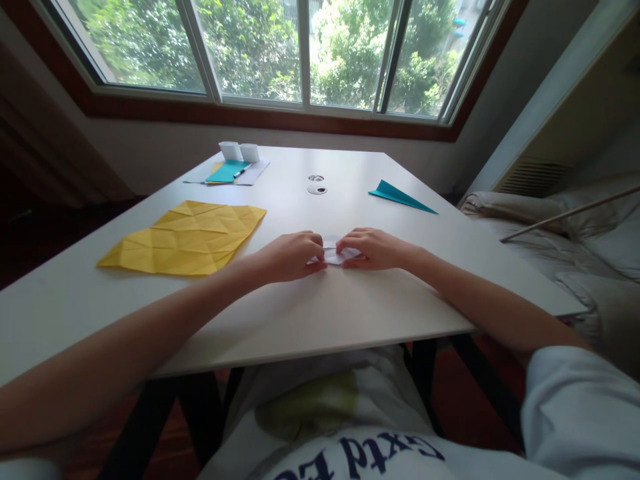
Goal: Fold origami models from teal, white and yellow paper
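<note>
Pressing down on small folded white paper [336, 251] with both hands, left [293, 255] and right [373, 248], fingertips pinching its edges. Lying flat on white desk [320, 313]. Resting well left: creased yellow sheet [186, 238].

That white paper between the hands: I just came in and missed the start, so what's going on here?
A person seated at the white table presses a small folded white paper flat with both hands, the left hand and right hand pinching it from either side. A creased yellow sheet lies unfolded to the left, a folded teal paper plane sits further back on the right, and more paper lies near the window.
</note>
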Tool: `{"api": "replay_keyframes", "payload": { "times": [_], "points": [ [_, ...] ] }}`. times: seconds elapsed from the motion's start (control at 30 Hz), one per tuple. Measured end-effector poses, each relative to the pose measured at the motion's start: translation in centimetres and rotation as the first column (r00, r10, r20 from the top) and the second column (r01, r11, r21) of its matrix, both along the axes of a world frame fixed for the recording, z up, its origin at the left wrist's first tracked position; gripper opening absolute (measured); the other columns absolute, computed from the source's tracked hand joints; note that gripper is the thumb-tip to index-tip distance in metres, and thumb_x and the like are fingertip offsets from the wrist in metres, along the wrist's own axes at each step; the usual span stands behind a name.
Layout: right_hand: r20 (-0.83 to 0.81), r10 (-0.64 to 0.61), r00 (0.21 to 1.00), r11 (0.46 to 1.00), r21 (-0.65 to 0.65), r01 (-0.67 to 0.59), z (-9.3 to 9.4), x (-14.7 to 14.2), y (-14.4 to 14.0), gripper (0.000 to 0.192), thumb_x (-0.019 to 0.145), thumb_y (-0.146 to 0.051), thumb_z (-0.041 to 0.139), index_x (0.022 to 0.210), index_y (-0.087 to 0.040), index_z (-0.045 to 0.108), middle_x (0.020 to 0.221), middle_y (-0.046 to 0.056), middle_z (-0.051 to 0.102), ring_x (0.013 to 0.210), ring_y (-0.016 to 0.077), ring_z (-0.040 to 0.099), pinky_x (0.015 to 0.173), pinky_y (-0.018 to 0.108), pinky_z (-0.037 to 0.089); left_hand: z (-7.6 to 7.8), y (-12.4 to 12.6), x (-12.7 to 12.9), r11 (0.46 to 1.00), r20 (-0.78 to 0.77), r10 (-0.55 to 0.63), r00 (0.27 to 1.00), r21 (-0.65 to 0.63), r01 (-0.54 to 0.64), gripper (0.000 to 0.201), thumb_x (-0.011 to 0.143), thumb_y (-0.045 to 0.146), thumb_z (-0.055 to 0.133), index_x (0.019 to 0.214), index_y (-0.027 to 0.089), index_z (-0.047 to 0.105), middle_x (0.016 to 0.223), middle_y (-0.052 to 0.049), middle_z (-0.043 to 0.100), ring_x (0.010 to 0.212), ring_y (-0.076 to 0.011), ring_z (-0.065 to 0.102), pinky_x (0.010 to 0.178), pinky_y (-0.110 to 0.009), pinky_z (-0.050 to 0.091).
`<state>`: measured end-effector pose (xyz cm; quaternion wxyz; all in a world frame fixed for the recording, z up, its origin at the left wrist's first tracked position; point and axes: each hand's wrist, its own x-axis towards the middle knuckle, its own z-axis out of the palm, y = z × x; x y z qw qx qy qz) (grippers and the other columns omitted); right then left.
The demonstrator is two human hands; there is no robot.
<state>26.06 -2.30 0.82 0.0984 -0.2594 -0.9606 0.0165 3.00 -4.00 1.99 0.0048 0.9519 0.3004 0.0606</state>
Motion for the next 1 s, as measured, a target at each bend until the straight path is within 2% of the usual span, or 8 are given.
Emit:
{"api": "replay_keyframes", "payload": {
  "times": [0.13, 0.2, 0.37, 0.67, 1.0],
  "points": [
    [0.007, -0.010, 1.000, 0.999, 0.036, 0.010, -0.18, -0.09, -0.08, 0.033, 0.087, -0.044, 0.047, 0.103, -0.019, 0.060, 0.097, 0.009, 0.066, 0.090, 0.0220, 0.059, 0.079, 0.034, 0.043, -0.37, 0.02, 0.13, 0.996, -0.004, -0.003, 1.000, 0.089, 0.003, 0.023, 0.084, 0.029, 0.048, 0.087, 0.020, 0.070, 0.110, -0.008, 0.061, 0.097, -0.0214, 0.057, 0.075, -0.030, 0.046],
    [0.006, -0.007, 1.000, 0.999, 0.040, 0.006, -0.25, -0.07, -0.03, 0.033, 0.087, -0.044, 0.047, 0.103, -0.019, 0.060, 0.097, 0.009, 0.066, 0.090, 0.0219, 0.059, 0.079, 0.034, 0.043, -0.49, 0.04, 0.24, 0.997, -0.007, -0.001, 1.000, 0.077, 0.001, 0.023, 0.085, 0.028, 0.047, 0.089, 0.020, 0.068, 0.113, -0.008, 0.061, 0.099, -0.0213, 0.057, 0.078, -0.030, 0.046],
    [-0.002, 0.000, 1.000, 0.999, 0.034, 0.000, -0.33, -0.01, 0.06, 0.031, 0.089, -0.042, 0.044, 0.102, -0.019, 0.061, 0.095, 0.009, 0.067, 0.091, 0.0210, 0.059, 0.079, 0.033, 0.043, -0.61, 0.16, 0.47, 0.999, -0.024, 0.040, 0.999, -0.007, -0.040, 0.022, 0.085, 0.029, 0.046, 0.093, 0.019, 0.065, 0.089, -0.006, 0.066, 0.081, -0.0194, 0.061, 0.068, -0.027, 0.044],
    [-0.041, 0.080, 0.996, 0.997, 0.021, -0.079, -0.21, -0.24, -0.11, 0.023, 0.091, -0.028, 0.041, 0.098, -0.019, 0.062, 0.094, 0.007, 0.067, 0.091, 0.0188, 0.059, 0.081, 0.032, 0.043, -0.63, 0.16, 0.49, 0.999, 0.010, 0.019, 1.000, 0.044, -0.019, 0.023, 0.086, 0.031, 0.046, 0.086, 0.018, 0.066, 0.082, -0.006, 0.064, 0.074, -0.0178, 0.059, 0.062, -0.025, 0.041],
    [-0.106, 0.046, 0.993, 0.999, 0.018, -0.044, -1.03, -0.15, 0.38, 0.024, 0.092, -0.026, 0.040, 0.100, -0.018, 0.062, 0.096, 0.009, 0.067, 0.089, 0.0187, 0.058, 0.078, 0.032, 0.044, -0.87, 0.47, 0.59, 0.998, 0.070, 0.056, 0.996, 0.006, -0.057, 0.023, 0.086, 0.025, 0.044, 0.085, 0.018, 0.066, 0.082, -0.004, 0.066, 0.075, -0.0178, 0.061, 0.065, -0.026, 0.042]
  ]
}}
